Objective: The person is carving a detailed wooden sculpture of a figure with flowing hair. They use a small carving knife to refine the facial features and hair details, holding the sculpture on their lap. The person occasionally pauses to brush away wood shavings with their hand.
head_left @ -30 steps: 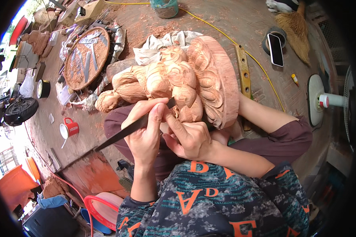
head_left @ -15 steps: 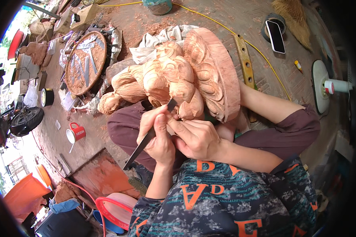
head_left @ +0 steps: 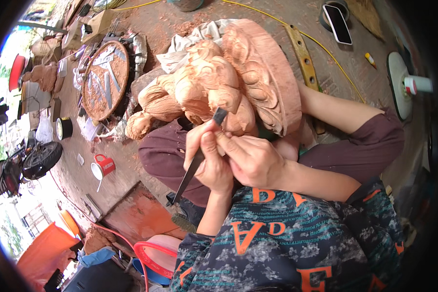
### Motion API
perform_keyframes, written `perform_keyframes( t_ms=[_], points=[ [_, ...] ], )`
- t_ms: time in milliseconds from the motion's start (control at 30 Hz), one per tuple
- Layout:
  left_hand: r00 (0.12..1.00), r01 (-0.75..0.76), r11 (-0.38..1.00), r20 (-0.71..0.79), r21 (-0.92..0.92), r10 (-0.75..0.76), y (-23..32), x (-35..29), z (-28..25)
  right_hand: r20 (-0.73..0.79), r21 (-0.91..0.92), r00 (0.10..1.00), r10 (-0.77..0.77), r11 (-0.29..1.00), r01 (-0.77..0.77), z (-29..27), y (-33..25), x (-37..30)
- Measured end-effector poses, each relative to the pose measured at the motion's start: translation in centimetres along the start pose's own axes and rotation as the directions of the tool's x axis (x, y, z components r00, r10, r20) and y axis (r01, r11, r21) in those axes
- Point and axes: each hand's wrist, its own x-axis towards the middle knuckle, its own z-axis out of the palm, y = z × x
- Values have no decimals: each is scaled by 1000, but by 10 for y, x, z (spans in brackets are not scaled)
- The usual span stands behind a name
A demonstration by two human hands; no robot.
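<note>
My left hand (head_left: 210,164) is closed around a dark, flat carving chisel (head_left: 191,171), whose shank slants down to the left past my wrist. The chisel's squared tip reaches up to a pale wood carving (head_left: 207,82) of rounded, figure-like forms lying across my legs. Pressed up against the left, my right hand (head_left: 258,160) is closed too, its fingers bent at the chisel just below the tip. Fine grooves run over the carving's rounded parts. Its thick, curved base (head_left: 282,78) stands on edge at the right. My fingers partly hide the chisel.
At the left, a round tray (head_left: 100,104) holds flat metal tools and wood shavings. A red mug (head_left: 102,166) is by my left knee. Beyond my right leg lie a yellow level (head_left: 304,61), a phone (head_left: 337,24) and a yellow cord (head_left: 333,58). A white cloth (head_left: 180,51) bunches behind the carving.
The whole view has shifted, so surroundings at the left sit farther right. Both hands keep their grip; more of the chisel's tip shows above my fingers, still against the carving's lower part.
</note>
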Motion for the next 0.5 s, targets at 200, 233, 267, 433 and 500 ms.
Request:
perform_keyframes(
  t_ms=[200,233,267,433,500],
  points=[
    [992,-127,990,28,57,126,1,2,6,-27,75,999,22,997,-20,-3,2,0],
    [999,-46,997,-5,-63,46,0,1,8,8,33,1000,22,999,-22,-4,1,0],
    [999,-26,997,21,-72,28,1,1,6,45,-10,999,23,1000,-23,-5,-1,0],
    [992,-112,990,68,87,107,1,2,2,124,-30,991,41,999,-37,-24,-6,8],
    [997,-68,998,37,14,68,0,-2,1,125,-126,992,7,992,8,-17,-7,4]
  ],
)
